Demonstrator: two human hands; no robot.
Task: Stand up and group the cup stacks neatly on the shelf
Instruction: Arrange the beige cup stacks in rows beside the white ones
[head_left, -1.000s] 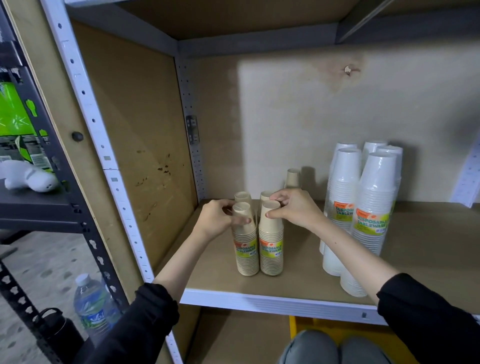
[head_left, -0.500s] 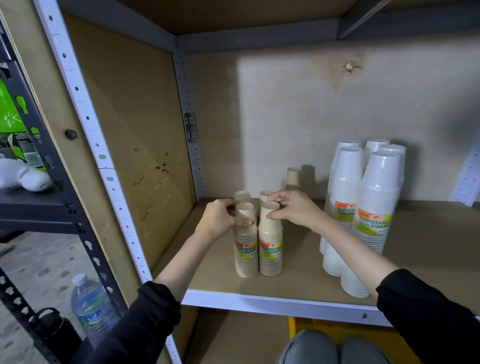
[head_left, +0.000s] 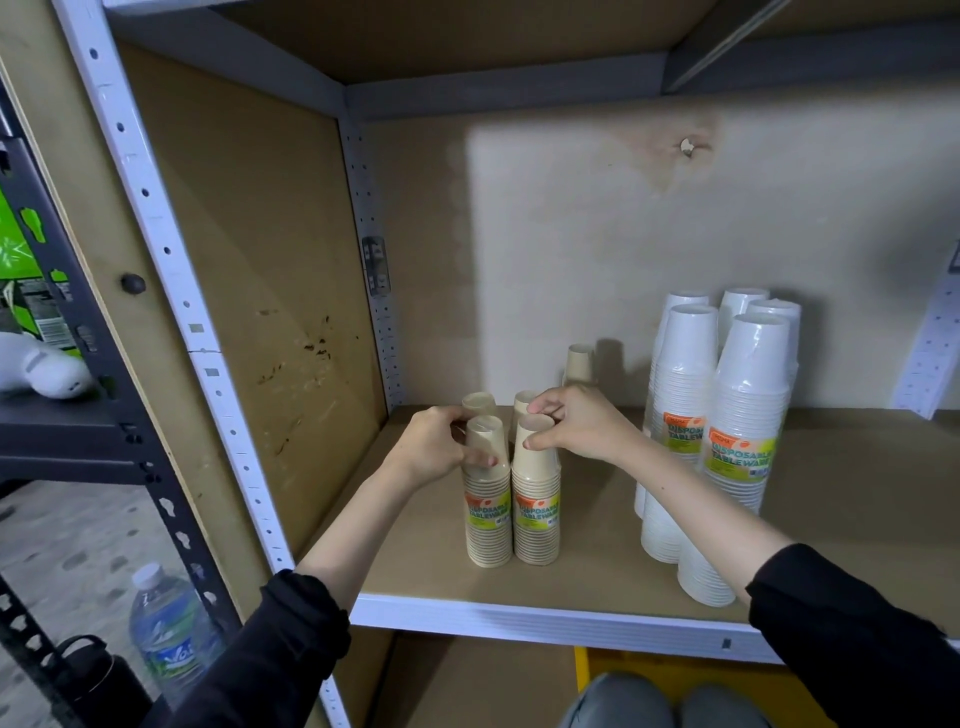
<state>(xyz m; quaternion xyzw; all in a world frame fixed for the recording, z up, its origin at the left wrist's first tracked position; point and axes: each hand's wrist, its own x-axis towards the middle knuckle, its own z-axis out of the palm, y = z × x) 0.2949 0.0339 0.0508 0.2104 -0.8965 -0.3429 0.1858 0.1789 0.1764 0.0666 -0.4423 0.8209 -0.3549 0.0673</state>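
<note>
At the far left stood a black metal rack (head_left: 78, 415) with a white soft toy-like object (head_left: 41, 369) lying on its ledge. Below it, on the floor, were a clear plastic water bottle (head_left: 166, 634) and a black flask (head_left: 98, 680). A white perforated upright (head_left: 171, 291) framed the brown board shelf (head_left: 597, 561).

The left hand (head_left: 431, 452) reached in from a black sleeve. Its fingers were curled round the upper part of the front-left stack of tan paper cups (head_left: 488, 519), and the thumb lay across the front. That stack stood upright, bases up, toward the left of the shelf, touching the front-right stack of tan paper cups (head_left: 537, 514). Both carried green and orange labels.

Just behind them two more tan cup stacks (head_left: 479, 404) showed only their tops. The right hand (head_left: 582, 426) pinched the top of the front-right stack between thumb and fingertips. A single tan cup stack (head_left: 579, 361) stood apart near the back wall.

To the right, a cluster of tall white plastic cup stacks (head_left: 680, 374) stood close together with the same labels. The person's grey-clad knees (head_left: 665, 701) showed under the shelf edge.
</note>
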